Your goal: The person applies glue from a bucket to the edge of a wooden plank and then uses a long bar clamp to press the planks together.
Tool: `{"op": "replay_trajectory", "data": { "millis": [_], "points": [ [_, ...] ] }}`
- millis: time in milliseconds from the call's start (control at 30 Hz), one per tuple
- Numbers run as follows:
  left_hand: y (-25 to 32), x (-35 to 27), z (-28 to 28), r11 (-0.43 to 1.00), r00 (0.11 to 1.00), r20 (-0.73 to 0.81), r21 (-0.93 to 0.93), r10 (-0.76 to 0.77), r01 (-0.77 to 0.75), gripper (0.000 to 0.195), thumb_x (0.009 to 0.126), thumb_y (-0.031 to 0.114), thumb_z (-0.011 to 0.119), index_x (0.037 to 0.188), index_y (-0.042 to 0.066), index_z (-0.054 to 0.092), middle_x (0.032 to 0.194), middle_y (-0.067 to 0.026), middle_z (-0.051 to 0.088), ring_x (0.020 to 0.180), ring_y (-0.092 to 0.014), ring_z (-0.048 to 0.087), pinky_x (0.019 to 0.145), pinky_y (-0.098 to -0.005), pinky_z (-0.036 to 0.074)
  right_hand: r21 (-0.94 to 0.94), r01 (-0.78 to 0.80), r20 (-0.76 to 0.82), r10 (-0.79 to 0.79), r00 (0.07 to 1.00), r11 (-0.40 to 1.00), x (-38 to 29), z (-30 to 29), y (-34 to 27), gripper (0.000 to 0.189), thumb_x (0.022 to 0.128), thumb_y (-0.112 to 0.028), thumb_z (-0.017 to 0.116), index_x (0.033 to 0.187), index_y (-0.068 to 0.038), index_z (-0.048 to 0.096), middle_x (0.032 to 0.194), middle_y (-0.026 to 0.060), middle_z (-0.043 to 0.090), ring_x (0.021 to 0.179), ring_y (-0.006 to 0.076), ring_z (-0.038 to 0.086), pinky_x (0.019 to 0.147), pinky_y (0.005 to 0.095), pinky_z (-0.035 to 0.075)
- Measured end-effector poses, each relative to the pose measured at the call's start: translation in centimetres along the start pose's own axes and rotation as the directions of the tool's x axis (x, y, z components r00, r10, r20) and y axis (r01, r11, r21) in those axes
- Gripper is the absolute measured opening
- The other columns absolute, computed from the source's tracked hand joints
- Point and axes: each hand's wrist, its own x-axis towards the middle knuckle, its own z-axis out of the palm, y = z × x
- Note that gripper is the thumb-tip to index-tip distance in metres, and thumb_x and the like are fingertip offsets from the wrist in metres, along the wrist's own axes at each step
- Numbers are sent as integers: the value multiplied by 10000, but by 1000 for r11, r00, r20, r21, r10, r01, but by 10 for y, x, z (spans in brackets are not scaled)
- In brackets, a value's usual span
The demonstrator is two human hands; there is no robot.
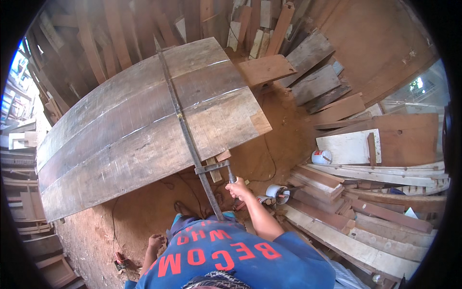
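My right hand is wrapped around the screw handle of a long steel bar clamp. The clamp's sliding jaw stands just off the near edge of a wide panel made of three boards, with pale lines along the joints. Across the panel lies the clamp's bar, its lower end reaching my waist. A small wood block sits between the jaw and the panel edge. Low at my side hangs my left hand, fingers curled, with nothing visible in it.
Several planks lean along the far side. At right are stacked boards, a white bucket and a white tub. A dark cord crosses the dirt floor, and a small red-and-black object lies at lower left.
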Motion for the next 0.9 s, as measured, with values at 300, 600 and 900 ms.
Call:
{"op": "replay_trajectory", "data": {
  "millis": [300,600,900],
  "points": [
    [24,-20,2,995,998,-23,78,61,-59,252,981,107,580,1228,58,595,986,-70,697,839,-178,669,665,-345,552,-509,-25,-507,-276,817,860,3,30,5,273,778,-137,739,926,-25,538,758,157,648,652,251,651,576,392,529],
    [-1,14,-15,996,996,-12,14,86,-86,248,926,96,655,1167,36,640,927,-82,702,735,-161,651,602,-319,523,251,-108,120,79,990,962,-18,7,-33,255,812,4,712,852,-112,488,646,29,527,491,106,487,402,278,377],
    [-13,11,3,974,970,-83,10,228,-228,287,878,21,634,1158,-39,648,1004,-131,715,890,-207,681,776,-325,554,-363,4,-408,-163,898,932,-1,23,-6,156,724,-28,648,863,-15,580,668,117,611,583,230,609,579,396,515]
  ]
}}
